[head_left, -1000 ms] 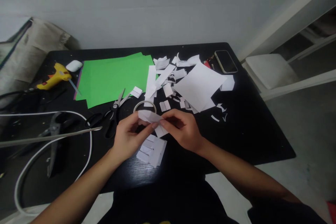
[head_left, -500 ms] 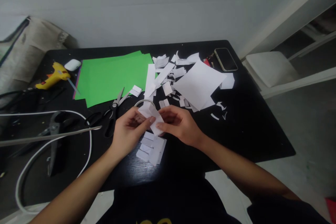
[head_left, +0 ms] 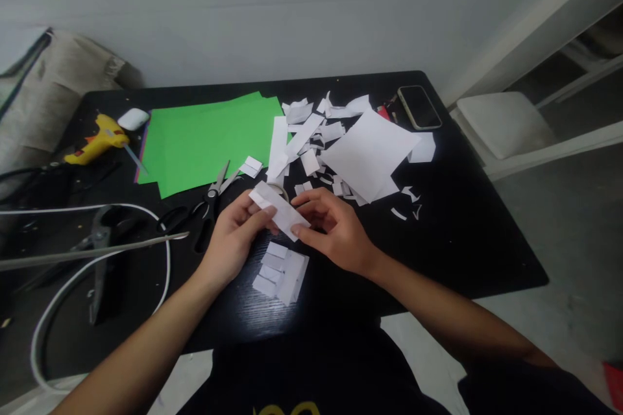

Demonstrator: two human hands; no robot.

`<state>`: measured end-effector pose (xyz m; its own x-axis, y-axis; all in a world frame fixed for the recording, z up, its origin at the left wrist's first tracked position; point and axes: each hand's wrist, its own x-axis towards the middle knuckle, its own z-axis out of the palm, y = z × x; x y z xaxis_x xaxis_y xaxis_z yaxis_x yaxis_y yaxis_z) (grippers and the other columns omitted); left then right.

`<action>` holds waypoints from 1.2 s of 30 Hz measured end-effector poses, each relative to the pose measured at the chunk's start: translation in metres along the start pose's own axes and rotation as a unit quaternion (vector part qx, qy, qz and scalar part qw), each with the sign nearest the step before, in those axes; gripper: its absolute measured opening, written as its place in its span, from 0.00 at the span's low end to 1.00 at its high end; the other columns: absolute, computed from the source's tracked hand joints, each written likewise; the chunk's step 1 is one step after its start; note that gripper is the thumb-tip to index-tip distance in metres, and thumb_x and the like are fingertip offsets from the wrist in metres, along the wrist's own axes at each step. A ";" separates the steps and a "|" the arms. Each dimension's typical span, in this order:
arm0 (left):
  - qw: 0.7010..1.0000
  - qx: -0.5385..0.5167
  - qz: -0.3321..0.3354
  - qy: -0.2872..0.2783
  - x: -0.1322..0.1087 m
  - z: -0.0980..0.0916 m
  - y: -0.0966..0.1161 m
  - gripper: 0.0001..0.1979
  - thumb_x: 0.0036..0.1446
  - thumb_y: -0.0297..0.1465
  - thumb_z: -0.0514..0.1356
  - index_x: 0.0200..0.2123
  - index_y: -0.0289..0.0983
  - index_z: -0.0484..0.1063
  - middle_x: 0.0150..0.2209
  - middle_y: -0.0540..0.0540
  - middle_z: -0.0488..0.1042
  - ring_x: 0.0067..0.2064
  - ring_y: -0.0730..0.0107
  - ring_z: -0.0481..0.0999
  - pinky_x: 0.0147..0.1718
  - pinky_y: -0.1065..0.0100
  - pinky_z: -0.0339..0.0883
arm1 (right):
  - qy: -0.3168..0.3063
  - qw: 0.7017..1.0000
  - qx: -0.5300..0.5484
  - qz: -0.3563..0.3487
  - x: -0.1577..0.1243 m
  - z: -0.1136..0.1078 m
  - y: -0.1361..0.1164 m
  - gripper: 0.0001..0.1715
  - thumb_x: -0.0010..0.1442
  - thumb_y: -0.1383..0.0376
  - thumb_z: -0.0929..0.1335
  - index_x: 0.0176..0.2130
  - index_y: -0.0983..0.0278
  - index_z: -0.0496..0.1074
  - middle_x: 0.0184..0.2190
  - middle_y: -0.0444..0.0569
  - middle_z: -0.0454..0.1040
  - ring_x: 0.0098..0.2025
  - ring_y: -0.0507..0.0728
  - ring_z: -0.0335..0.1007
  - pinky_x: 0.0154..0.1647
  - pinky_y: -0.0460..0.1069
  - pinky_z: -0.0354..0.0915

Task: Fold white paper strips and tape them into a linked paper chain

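Note:
A folded white paper strip (head_left: 280, 211) is held between my two hands above the black table. My left hand (head_left: 238, 230) pinches its left part, thumb on top and fingers underneath. At its lower right end, my right hand (head_left: 335, 227) closes thumb and fingers on the edge. Just below lies a small stack of folded white paper pieces (head_left: 287, 275). Behind the strip, part of a roll or ring (head_left: 280, 189) shows; the rest is hidden. Black-handled scissors (head_left: 214, 193) lie spread to the left of my left hand.
Green paper sheets (head_left: 209, 142) lie at the back left, beside a yellow glue gun (head_left: 100, 142) and a white case (head_left: 133, 119). White paper scraps and a large white sheet (head_left: 370, 152) spread behind my hands. A phone (head_left: 419, 107) rests at the far right; a white cable (head_left: 46, 311) loops left.
The paper strip has turned from steeply tilted to flatter, its broad face now showing upward. My left hand has shifted slightly along with it; the stack below is more exposed.

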<state>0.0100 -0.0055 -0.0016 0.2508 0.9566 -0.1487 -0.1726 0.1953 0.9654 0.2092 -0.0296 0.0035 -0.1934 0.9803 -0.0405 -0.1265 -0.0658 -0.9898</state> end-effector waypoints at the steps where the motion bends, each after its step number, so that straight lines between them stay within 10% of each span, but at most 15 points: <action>1: 1.000 -0.010 -0.007 -0.001 0.001 -0.001 0.000 0.08 0.61 0.34 0.70 0.39 0.36 0.79 0.30 0.50 0.77 0.30 0.74 0.75 0.34 0.73 0.72 | 0.001 1.000 -0.010 -0.017 -0.001 0.000 0.000 0.18 0.56 0.68 0.77 0.47 0.59 0.76 0.37 0.44 0.80 0.38 0.53 0.79 0.39 0.48 0.75; 11: 1.000 0.021 0.005 -0.004 -0.001 -0.005 -0.003 0.16 0.61 0.43 0.69 0.44 0.36 0.79 0.34 0.47 0.78 0.32 0.69 0.77 0.31 0.69 0.73 | -0.007 0.992 -0.101 -0.069 -0.002 -0.002 0.003 0.14 0.60 0.70 0.72 0.46 0.60 0.81 0.41 0.47 0.84 0.37 0.54 0.78 0.36 0.49 0.73; 23: 0.976 0.198 0.052 0.068 -0.001 0.003 0.009 0.18 0.62 0.36 0.67 0.23 0.37 0.71 0.17 0.54 0.70 0.20 0.78 0.67 0.23 0.75 0.62 | -0.019 0.993 -0.086 -0.084 0.000 -0.003 0.002 0.09 0.62 0.70 0.71 0.40 0.61 0.82 0.39 0.47 0.83 0.39 0.54 0.78 0.39 0.49 0.74; 36: 0.958 0.218 0.159 0.100 -0.006 0.003 -0.004 0.08 0.56 0.32 0.73 0.38 0.40 0.80 0.29 0.52 0.81 0.22 0.76 0.76 0.22 0.74 0.71 | 0.024 0.957 -0.179 -0.226 0.000 0.000 0.010 0.09 0.64 0.72 0.74 0.41 0.60 0.83 0.40 0.49 0.85 0.42 0.56 0.83 0.45 0.52 0.78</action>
<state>0.0118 -0.0128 -0.0043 0.0573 0.9835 0.1713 0.2154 -0.1797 0.9599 0.2078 -0.0306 -0.0066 -0.1515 0.9019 0.4044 0.1557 0.4258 -0.8913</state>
